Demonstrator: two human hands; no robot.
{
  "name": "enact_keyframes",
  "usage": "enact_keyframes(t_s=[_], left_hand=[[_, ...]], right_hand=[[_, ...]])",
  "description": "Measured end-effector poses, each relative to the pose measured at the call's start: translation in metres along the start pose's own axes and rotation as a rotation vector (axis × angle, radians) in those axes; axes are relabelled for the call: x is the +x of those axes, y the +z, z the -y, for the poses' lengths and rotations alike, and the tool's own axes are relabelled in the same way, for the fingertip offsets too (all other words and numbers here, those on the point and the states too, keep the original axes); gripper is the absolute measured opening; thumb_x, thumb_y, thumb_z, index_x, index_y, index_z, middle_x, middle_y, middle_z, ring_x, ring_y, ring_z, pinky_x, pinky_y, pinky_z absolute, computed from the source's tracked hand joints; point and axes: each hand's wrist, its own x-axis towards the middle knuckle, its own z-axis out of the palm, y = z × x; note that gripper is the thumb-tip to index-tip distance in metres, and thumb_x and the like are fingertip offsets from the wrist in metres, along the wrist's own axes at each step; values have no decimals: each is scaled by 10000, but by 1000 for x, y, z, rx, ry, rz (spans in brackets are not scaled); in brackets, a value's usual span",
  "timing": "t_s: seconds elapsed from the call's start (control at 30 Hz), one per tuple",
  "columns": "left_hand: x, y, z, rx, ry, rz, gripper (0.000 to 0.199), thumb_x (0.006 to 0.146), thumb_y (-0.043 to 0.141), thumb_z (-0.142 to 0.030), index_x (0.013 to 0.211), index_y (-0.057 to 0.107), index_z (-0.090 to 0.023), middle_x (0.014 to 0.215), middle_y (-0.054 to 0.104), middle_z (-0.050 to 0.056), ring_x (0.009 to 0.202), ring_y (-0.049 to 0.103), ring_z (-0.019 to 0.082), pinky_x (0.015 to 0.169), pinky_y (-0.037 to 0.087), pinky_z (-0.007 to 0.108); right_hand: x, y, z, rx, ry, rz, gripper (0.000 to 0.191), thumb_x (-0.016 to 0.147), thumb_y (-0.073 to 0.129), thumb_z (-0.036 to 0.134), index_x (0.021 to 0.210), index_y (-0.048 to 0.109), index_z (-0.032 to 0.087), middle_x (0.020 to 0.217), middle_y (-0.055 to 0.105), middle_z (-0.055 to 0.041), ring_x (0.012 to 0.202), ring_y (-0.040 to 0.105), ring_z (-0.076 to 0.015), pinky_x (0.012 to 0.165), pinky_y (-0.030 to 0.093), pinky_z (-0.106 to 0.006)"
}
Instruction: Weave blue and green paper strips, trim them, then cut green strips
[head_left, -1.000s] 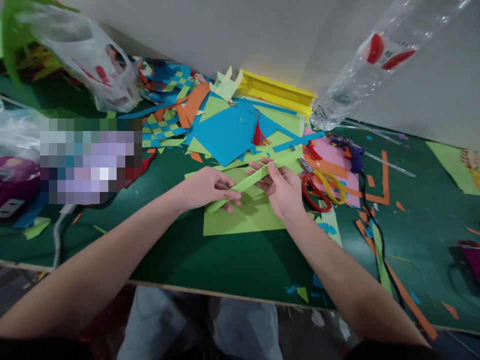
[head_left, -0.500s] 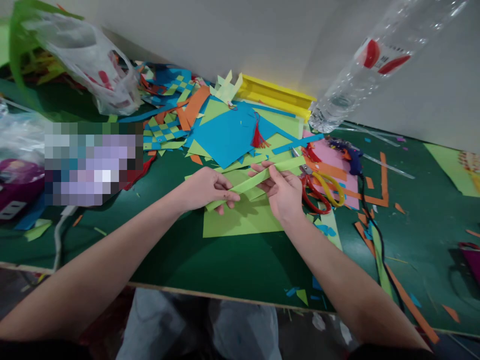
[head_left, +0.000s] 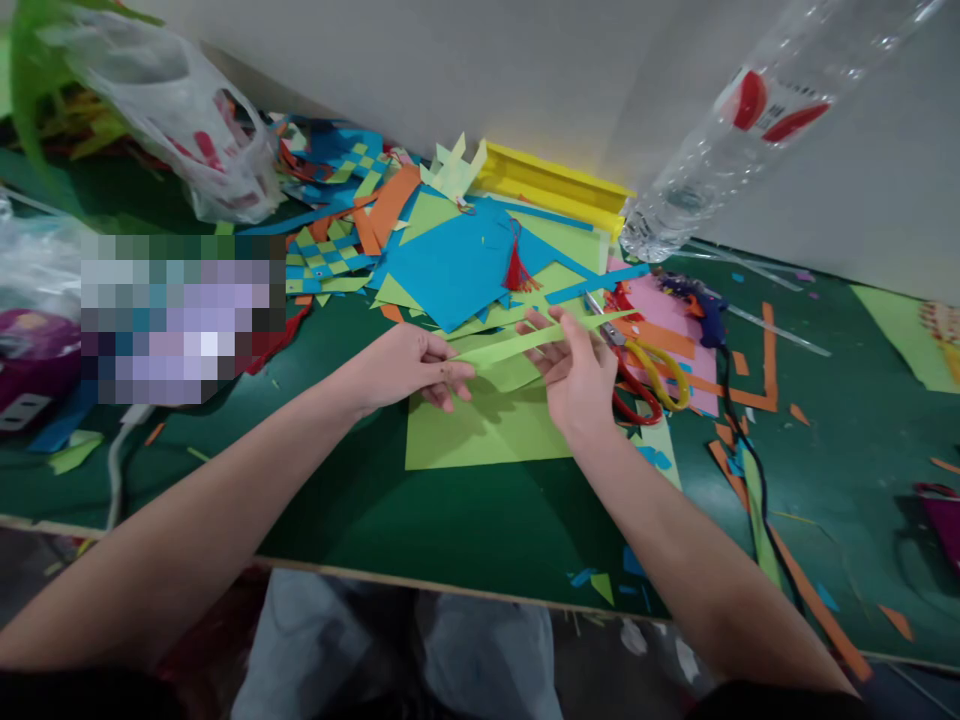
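A narrow light green paper strip (head_left: 510,346) spans both hands above a larger light green sheet (head_left: 480,435) on the dark green table. My left hand (head_left: 427,368) pinches the strip's left end between thumb and fingers. My right hand (head_left: 574,365) has its thumb and fingers around the strip farther right, and the pointed right end sticks out past it. Just right of that hand lie scissors with red and yellow handles (head_left: 658,375), partly hidden by it. Behind the hands is a blue sheet (head_left: 442,265) with a red tassel (head_left: 517,265) at its right side.
A clear plastic bottle (head_left: 675,200) leans at the back right, beside a yellow tray (head_left: 555,185). Woven paper pieces (head_left: 326,258) and a white plastic bag (head_left: 202,130) are at the back left. A black cord (head_left: 761,490) crosses orange scraps at right.
The strip has turned more edge-on, its right end now looking pointed. My right hand has shifted slightly right, and my left hand slightly up and left.
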Motion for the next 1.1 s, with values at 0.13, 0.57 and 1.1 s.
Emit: enact_keyframes(t_s=[0.13, 0.57, 1.1], left_hand=[[0, 1, 0, 6, 10, 23, 304, 715, 780, -464, 751, 733, -166, 793, 768, 60, 559, 684, 128, 585, 561, 210], [-1, 1, -1, 36, 38, 64, 363, 704, 783, -471, 597, 623, -163, 798, 774, 65, 614, 711, 147, 591, 567, 222], [-6, 0, -8, 164, 155, 109, 297, 633, 801, -465, 760, 730, -207, 731, 724, 2, 733, 709, 189, 641, 518, 219]], right_hand=[[-8, 4, -1, -88, 65, 112, 435, 750, 735, 478, 1072, 615, 211, 1045, 742, -74, 967, 726, -232, 813, 618, -372], [-13, 4, -9, -160, 87, 152, 260, 698, 796, 431, 788, 719, 199, 754, 753, -38, 678, 722, -186, 750, 644, -386], [-22, 8, -1, -352, -160, 196, 143, 800, 725, 398, 851, 717, 264, 806, 760, -19, 767, 730, -209, 746, 625, -392]])
